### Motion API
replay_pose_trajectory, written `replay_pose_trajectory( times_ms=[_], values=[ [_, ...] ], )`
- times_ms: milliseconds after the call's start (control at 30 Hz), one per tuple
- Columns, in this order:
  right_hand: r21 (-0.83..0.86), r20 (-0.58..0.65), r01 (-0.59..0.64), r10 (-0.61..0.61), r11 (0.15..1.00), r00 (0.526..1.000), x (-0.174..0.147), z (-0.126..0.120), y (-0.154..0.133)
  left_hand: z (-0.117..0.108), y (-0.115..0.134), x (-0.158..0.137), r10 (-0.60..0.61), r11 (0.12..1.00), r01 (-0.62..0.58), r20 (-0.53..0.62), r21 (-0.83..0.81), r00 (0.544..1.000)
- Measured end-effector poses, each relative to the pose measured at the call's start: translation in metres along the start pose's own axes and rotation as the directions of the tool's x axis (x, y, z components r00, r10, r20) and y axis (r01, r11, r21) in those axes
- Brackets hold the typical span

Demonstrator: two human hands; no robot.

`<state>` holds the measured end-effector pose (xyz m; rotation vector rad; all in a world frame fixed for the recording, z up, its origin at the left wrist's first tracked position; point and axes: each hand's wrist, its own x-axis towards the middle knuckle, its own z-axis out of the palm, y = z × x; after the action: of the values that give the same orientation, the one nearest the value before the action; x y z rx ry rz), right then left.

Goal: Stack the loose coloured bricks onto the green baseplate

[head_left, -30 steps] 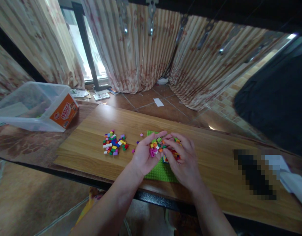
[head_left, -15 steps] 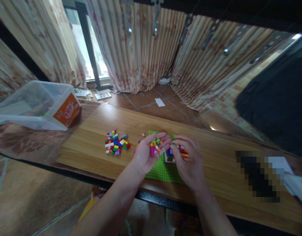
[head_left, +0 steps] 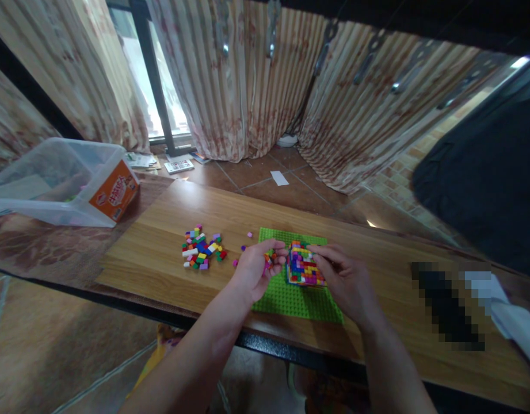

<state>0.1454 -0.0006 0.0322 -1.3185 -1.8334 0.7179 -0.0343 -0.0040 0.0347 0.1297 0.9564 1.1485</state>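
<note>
1. Apparently to prevent spills, the left hand (head_left: 253, 267) curls around small bricks (head_left: 271, 256).
2. Apart from it, the right hand (head_left: 344, 277) has its fingertips at the brick block (head_left: 302, 265); I cannot tell whether they pinch anything.
3. The block sits on the green board (head_left: 290, 305), with open studs toward its near edge.

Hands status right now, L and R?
Left hand: partly closed, cupped around loose small toy bricks.
Right hand: fingers bent at the multicolored brick build; can't tell whether it grips anything.
</note>
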Motion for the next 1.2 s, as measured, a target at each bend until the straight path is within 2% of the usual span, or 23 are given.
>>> replay_pose_trajectory(
  times_ms=[167, 333, 467, 733, 933, 1200],
  values=[
    [-0.147, 0.059, 0.011, -0.003, 0.989, 0.998, -0.001, 0.002, -0.001, 0.004, -0.002, -0.003, 0.011, 1.0, -0.011, -0.015, 0.022, 1.0],
    [-0.265, 0.028, -0.027, 0.035, 0.964, 0.999, 0.002, 0.007, -0.01, 0.005, -0.004, -0.003, -0.005, 0.999, 0.006, -0.015, 0.049, 1.0],
    [-0.36, 0.019, -0.011, 0.019, 0.933, 1.0, 0.005, 0.009, -0.017, 0.004, -0.006, -0.001, 0.016, 0.995, -0.015, -0.004, 0.103, 1.0],
    [-0.35, -0.016, -0.045, 0.042, 0.936, 0.999, 0.005, 0.009, -0.017, 0.002, -0.01, 0.001, 0.053, 0.982, -0.061, 0.049, 0.181, 0.997],
    [-0.338, 0.016, -0.05, 0.059, 0.94, 0.998, 0.004, 0.008, -0.015, 0.003, -0.01, 0.0, 0.054, 0.98, -0.061, 0.045, 0.192, 0.998],
    [-0.322, -0.065, -0.07, 0.052, 0.944, 0.997, 0.004, 0.015, -0.017, 0.002, -0.011, 0.002, 0.048, 0.981, -0.059, 0.067, 0.187, 0.997]
  ],
)
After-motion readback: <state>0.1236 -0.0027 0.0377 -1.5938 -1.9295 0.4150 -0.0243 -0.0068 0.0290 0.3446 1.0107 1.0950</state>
